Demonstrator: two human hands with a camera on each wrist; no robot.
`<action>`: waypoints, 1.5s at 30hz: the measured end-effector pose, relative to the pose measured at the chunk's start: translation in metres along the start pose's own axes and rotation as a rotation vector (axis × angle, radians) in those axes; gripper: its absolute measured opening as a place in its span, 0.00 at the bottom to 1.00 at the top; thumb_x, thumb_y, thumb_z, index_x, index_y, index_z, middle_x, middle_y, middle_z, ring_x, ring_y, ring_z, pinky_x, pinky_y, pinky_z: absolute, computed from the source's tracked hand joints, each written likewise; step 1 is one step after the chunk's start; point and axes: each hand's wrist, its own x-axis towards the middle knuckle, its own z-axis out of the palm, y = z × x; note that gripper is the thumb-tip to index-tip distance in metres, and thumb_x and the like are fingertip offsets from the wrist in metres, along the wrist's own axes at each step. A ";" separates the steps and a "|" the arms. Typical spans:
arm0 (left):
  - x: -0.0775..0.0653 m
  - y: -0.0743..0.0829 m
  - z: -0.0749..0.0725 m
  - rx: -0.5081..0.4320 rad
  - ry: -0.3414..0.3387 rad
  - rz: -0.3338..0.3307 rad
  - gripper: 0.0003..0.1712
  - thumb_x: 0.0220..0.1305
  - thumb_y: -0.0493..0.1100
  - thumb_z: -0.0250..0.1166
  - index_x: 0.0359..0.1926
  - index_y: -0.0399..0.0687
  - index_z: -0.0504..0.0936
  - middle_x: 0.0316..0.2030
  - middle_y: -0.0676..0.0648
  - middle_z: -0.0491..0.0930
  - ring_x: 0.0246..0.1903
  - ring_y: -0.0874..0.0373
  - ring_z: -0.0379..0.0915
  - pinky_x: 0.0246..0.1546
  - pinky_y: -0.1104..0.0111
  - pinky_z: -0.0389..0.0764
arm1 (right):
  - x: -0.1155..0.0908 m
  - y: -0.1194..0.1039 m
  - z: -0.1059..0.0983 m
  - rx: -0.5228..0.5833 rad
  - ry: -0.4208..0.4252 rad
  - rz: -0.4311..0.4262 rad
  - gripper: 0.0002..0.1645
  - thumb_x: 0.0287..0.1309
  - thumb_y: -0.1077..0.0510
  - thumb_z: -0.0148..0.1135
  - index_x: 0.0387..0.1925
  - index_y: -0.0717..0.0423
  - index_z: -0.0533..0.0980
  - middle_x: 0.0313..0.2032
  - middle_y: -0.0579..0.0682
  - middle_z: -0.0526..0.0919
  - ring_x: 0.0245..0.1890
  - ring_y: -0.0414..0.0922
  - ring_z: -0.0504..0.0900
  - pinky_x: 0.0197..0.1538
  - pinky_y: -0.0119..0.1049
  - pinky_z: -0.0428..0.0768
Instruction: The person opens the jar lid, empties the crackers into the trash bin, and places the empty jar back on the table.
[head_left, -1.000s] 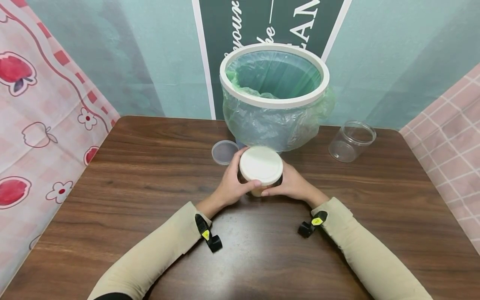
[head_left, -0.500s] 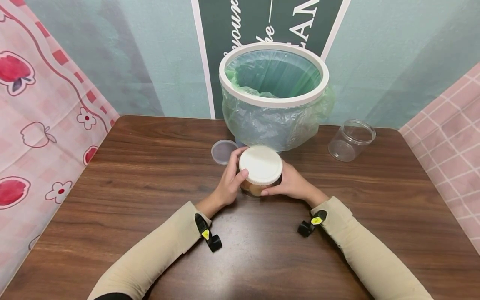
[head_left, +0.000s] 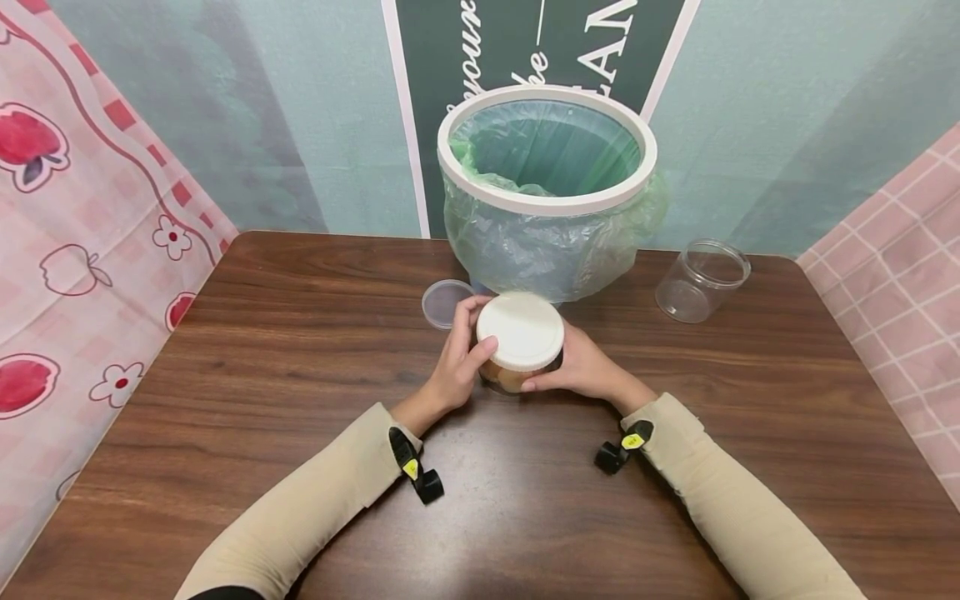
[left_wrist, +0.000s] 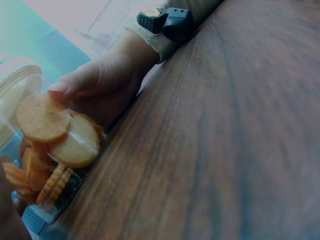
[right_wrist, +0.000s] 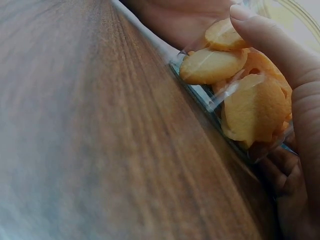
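A clear jar (head_left: 504, 377) with a white lid (head_left: 521, 330) stands on the table, held between both hands. Round cookies (left_wrist: 44, 119) fill it, some pale, some with ridged edges. On the jar's left side my left hand (head_left: 459, 358) grips it, the thumb up at the lid's front edge. My right hand (head_left: 588, 365) is wrapped round the opposite side, its thumb low along the front wall. In the right wrist view cookies (right_wrist: 255, 107) press against the clear wall beside the right hand's fingers. The fingers behind the jar are mostly hidden.
Behind the jar stands a white-rimmed bin (head_left: 547, 204) lined with a green bag. A clear round lid (head_left: 444, 303) lies left of it on the wooden table (head_left: 300, 350). To the right is an uncovered clear jar (head_left: 693, 287), tilted in view, near the back edge.
The left thumb has shifted from low on the jar's front up to the lid's edge, so more of the cookies shows. The right hand and the jar have hardly moved.
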 end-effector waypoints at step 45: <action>0.002 0.004 0.001 -0.038 -0.038 -0.079 0.61 0.57 0.79 0.60 0.70 0.36 0.53 0.66 0.33 0.70 0.65 0.46 0.68 0.67 0.74 0.65 | 0.000 0.002 0.000 -0.003 -0.003 0.011 0.68 0.32 0.54 0.88 0.74 0.52 0.59 0.66 0.52 0.74 0.65 0.48 0.73 0.70 0.53 0.68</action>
